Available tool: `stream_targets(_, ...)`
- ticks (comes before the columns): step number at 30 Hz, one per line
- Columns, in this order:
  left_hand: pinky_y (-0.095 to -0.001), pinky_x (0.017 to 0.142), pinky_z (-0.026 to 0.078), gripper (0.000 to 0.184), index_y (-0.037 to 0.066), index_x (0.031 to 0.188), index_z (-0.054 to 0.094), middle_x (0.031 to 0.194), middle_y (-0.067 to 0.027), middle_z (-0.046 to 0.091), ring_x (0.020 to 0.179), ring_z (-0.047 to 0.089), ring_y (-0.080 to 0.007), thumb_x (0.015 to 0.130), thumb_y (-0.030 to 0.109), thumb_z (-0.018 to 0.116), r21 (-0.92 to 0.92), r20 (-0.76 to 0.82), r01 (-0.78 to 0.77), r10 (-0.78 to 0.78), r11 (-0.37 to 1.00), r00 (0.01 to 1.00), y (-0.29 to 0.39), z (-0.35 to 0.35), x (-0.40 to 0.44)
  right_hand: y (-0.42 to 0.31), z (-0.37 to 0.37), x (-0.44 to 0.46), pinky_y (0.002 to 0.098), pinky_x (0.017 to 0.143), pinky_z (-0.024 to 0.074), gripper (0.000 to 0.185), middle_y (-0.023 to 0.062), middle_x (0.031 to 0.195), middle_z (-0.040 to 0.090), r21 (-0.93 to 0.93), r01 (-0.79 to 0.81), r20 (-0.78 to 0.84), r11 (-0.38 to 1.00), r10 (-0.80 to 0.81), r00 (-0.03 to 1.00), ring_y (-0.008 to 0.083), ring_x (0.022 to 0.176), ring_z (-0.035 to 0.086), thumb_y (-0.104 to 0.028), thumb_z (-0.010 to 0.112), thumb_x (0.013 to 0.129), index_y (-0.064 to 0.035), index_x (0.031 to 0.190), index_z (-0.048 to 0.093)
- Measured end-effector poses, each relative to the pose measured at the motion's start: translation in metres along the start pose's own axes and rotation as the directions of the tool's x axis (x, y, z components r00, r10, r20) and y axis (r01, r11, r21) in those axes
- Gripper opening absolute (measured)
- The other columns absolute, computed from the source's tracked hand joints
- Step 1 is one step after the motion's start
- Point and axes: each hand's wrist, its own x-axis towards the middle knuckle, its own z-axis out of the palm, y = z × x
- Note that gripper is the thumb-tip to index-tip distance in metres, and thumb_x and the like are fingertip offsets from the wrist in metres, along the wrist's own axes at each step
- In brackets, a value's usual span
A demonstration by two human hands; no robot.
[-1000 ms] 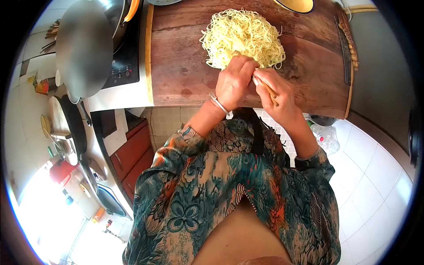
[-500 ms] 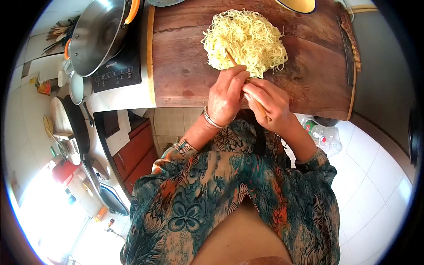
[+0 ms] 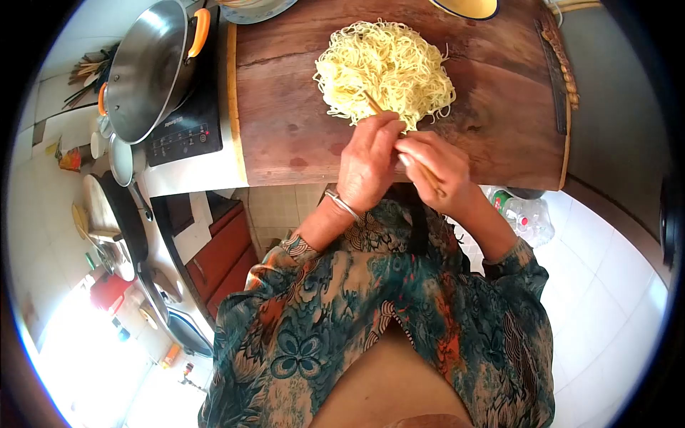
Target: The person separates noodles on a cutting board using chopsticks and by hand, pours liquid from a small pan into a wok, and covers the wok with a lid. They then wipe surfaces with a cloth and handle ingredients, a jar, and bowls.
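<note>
A heap of pale yellow noodles [image 3: 385, 68] lies on the wooden board [image 3: 278, 93]. My left hand [image 3: 366, 160], with a bangle at the wrist, is closed at the near edge of the heap. One thin wooden chopstick [image 3: 372, 102] sticks out beyond its fingers over the noodles. My right hand [image 3: 437, 170] is right beside it, fingers closed round wooden chopsticks [image 3: 431, 178] whose ends slant toward me. The fingers hide the middle of the sticks, so their exact number cannot be told.
A steel wok [image 3: 146, 71] with orange handles stands on the black induction cooker [image 3: 184, 132] at the left. A plate [image 3: 257, 8] and a yellow bowl [image 3: 467, 6] are at the far edge. Plastic bottles [image 3: 528, 220] lie below, at the right.
Both hands have drawn back toward me from the noodles, and a chopstick now shows past the left fingers. The view has shifted slightly; more of the wok shows.
</note>
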Motion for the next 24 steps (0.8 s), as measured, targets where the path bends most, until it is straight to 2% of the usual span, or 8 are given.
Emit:
stream_targets(4,-0.0374,0.076,0.047,0.045,0.001,0.106,0.052,0.105,-0.0137,0.054,0.09,0.054,-0.0321,0.063,-0.003,0.064,-0.052,-0.033,-0.13,0.128,0.99,0.991,0.017,0.001,0.036,-0.004,-0.02,0.016,0.0327,0.062,0.0501,0.017,0.0144,0.086,0.061,-0.097,0.072,-0.152,0.993,-0.086,0.985,0.0285,0.069,0.062,0.001,0.058,0.078,0.0003,0.095,0.059)
stream_targets(8,-0.0388,0.074,0.048,0.034,-0.001,0.101,0.052,0.101,-0.0181,0.056,0.089,0.056,-0.0361,0.068,-0.006,0.057,-0.055,-0.087,-0.131,0.126,0.99,0.988,-0.025,0.027,0.064,0.033,0.002,0.038,0.0323,0.061,0.0498,0.016,0.0162,0.087,0.061,-0.017,-0.067,-0.268,0.998,0.059,0.962,0.0289,0.07,0.062,-0.001,0.058,0.082,-0.0022,0.098,0.058)
stream_targets(12,-0.0403,0.071,0.048,0.029,-0.001,0.096,0.053,0.096,-0.0179,0.056,0.085,0.055,-0.0365,0.068,-0.005,0.056,0.028,-0.115,-0.115,0.118,0.993,0.986,-0.065,0.028,0.078,0.064,0.036,0.055,0.0306,0.061,0.05,0.016,0.015,0.088,0.062,0.025,-0.052,-0.315,0.998,0.058,0.947,0.0267,0.07,0.062,-0.001,0.058,0.082,-0.0016,0.097,0.057)
stream_targets(14,-0.0403,0.071,0.048,0.03,0.0,0.096,0.054,0.096,-0.0174,0.056,0.088,0.055,-0.0362,0.067,-0.007,0.056,0.046,-0.096,-0.055,0.059,0.997,0.994,-0.057,0.011,0.078,0.058,0.04,0.061,0.0302,0.062,0.0501,0.018,0.0153,0.089,0.062,0.027,-0.018,-0.299,0.999,0.025,0.954,0.0258,0.072,0.063,-0.001,0.059,0.081,-0.001,0.098,0.058)
stream_targets(17,-0.0388,0.075,0.049,0.03,0.0,0.097,0.054,0.101,-0.0161,0.057,0.091,0.056,-0.0343,0.068,-0.007,0.057,0.074,-0.087,-0.118,0.125,0.99,0.988,-0.037,0.004,0.065,0.042,0.027,0.045,0.0308,0.063,0.0502,0.019,0.0157,0.089,0.062,0.042,0.045,-0.302,0.998,-0.03,0.953,0.0264,0.074,0.063,-0.001,0.061,0.08,0.0,0.098,0.058)
stream_targets(19,-0.0383,0.077,0.049,0.031,0.0,0.099,0.054,0.104,-0.0157,0.057,0.091,0.056,-0.0336,0.068,-0.006,0.057,-0.045,-0.025,-0.064,0.063,0.997,0.998,-0.013,0.013,0.058,0.021,0.001,0.03,0.0312,0.064,0.0501,0.019,0.0161,0.088,0.061,-0.014,-0.01,-0.294,1.0,0.005,0.956,0.0266,0.075,0.063,0.001,0.06,0.08,0.0008,0.099,0.059)
stream_targets(22,-0.0394,0.076,0.048,0.031,0.0,0.099,0.054,0.102,-0.0169,0.056,0.092,0.055,-0.0351,0.068,-0.003,0.057,-0.094,-0.024,-0.15,0.148,0.984,0.989,0.003,0.034,0.064,0.019,-0.016,0.015,0.0308,0.067,0.0497,0.019,0.0159,0.089,0.061,-0.093,-0.111,-0.332,0.989,0.075,0.94,0.0268,0.075,0.063,0.002,0.058,0.08,0.0,0.099,0.059)
stream_targets(24,-0.0394,0.074,0.048,0.029,0.0,0.097,0.053,0.099,-0.017,0.055,0.089,0.054,-0.0361,0.069,-0.002,0.057,-0.107,-0.025,-0.144,0.142,0.984,0.99,-0.016,0.05,0.07,0.038,-0.005,0.018,0.0312,0.068,0.0496,0.019,0.016,0.09,0.061,-0.022,-0.185,-0.338,0.982,0.167,0.926,0.0275,0.076,0.062,0.001,0.058,0.081,-0.0007,0.099,0.059)
